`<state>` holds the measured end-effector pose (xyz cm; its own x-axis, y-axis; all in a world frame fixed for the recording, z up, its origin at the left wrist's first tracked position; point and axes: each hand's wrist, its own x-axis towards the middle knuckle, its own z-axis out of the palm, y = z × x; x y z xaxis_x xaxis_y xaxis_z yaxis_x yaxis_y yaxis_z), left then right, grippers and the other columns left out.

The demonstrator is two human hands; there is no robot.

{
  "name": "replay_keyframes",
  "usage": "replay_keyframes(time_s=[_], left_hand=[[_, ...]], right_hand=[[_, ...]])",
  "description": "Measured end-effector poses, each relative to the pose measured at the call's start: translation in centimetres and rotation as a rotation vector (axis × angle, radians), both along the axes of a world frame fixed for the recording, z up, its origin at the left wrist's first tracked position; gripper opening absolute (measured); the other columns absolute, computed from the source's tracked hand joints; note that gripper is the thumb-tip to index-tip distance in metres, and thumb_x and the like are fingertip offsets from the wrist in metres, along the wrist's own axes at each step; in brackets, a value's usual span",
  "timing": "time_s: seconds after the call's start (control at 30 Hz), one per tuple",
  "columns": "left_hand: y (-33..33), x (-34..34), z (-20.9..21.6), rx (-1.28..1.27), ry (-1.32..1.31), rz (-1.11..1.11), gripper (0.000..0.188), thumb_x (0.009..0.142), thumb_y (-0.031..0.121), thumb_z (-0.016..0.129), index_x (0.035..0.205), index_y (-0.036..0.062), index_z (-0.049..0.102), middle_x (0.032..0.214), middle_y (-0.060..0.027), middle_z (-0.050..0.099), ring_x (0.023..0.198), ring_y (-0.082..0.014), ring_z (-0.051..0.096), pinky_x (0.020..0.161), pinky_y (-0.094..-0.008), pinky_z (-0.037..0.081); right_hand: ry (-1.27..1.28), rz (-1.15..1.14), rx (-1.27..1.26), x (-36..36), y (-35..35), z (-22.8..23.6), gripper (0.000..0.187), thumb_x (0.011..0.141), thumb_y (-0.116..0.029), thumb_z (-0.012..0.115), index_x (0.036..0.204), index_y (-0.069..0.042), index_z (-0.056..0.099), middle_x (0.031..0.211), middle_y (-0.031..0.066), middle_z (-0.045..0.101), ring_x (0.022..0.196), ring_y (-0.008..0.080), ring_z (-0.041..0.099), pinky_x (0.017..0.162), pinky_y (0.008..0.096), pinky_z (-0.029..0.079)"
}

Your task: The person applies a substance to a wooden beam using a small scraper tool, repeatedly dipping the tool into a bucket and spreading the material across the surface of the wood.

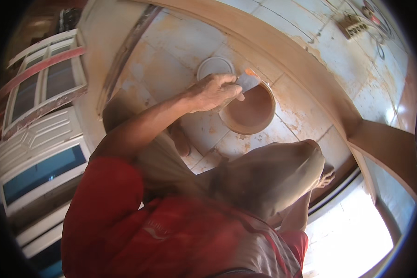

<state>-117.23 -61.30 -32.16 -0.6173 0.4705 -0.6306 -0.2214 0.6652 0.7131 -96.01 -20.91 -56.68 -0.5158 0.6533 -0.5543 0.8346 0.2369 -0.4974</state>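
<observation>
Your left hand (214, 93) is clamping its fingers on a flat grey-and-orange scraper (249, 81); your right hand (327, 178), I cannot tell.

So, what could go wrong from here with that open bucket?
The left hand holds a putty knife with an orange smear at its tip; some might drop on the floor tiles. The bucket stands uncovered close to the bent right leg, so a shift of that leg could perhaps knock it and spill the brownish contents.
</observation>
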Motion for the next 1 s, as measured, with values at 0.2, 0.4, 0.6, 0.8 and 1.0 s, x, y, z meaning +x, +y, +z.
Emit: replay_keyframes(time_s=[0.2, 0.4, 0.6, 0.8, 1.0], left_hand=[[4.0, -1.0, -1.9, 0.341, 0.025, -0.059, 0.043, 0.101, 0.038, 0.066, 0.117, -0.0020, 0.065, 0.117, -0.0175, 0.071, 0.105, -0.0210, 0.068, 0.087, -0.0320, 0.054], [12.1, 1.1, -0.7, 0.716, -0.176, -0.042, 0.030, 0.095, 0.030, 0.077, 0.101, 0.0014, 0.074, 0.093, -0.0059, 0.074, 0.089, -0.0087, 0.064, 0.079, -0.0262, 0.053], [6.9, 0.5, -2.5, 0.743, 0.435, -0.251, 0.049, 0.092, 0.033, 0.077, 0.127, 0.0018, 0.064, 0.113, -0.0201, 0.068, 0.111, -0.0295, 0.066, 0.097, -0.0395, 0.054], [-2.7, -3.5, -12.7, 0.014, 0.641, -0.466, 0.060, 0.094, 0.034, 0.070, 0.139, -0.0009, 0.053, 0.119, -0.0327, 0.064, 0.113, -0.0454, 0.063, 0.100, -0.0521, 0.051], [-3.7, -6.8, -15.5, 0.096, 0.340, -0.528, 0.033, 0.091, 0.022, 0.057, 0.111, -0.0044, 0.064, 0.102, -0.0337, 0.068, 0.100, -0.0472, 0.067, 0.091, -0.0498, 0.054]], right_hand=[[0.647, -0.190, 0.182, 4.1, -4.1, 14.6, 0.054, 0.101, -0.043, 0.063, 0.126, 0.005, 0.066, 0.113, 0.0182, 0.072, 0.105, 0.0275, 0.070, 0.098, 0.0397, 0.051], [0.384, 0.348, -0.023, -6.5, -17.2, 30.0, 0.057, 0.095, -0.016, 0.073, 0.145, -0.001, 0.049, 0.105, 0.0166, 0.072, 0.098, 0.0252, 0.073, 0.083, 0.0370, 0.057], [0.102, 0.000, 0.142, -5.3, -20.2, 28.6, 0.040, 0.098, -0.016, 0.067, 0.135, -0.008, 0.056, 0.091, 0.0203, 0.070, 0.078, 0.0336, 0.071, 0.072, 0.0429, 0.054], [0.002, 0.014, 0.264, -4.6, -25.4, 29.2, 0.031, 0.099, -0.018, 0.066, 0.127, -0.005, 0.062, 0.095, 0.0230, 0.072, 0.084, 0.0386, 0.072, 0.073, 0.0446, 0.053], [0.093, 0.008, 0.289, -4.6, -28.3, 29.0, 0.030, 0.101, -0.017, 0.058, 0.130, -0.008, 0.060, 0.092, 0.0226, 0.072, 0.081, 0.0416, 0.071, 0.072, 0.0465, 0.052]])
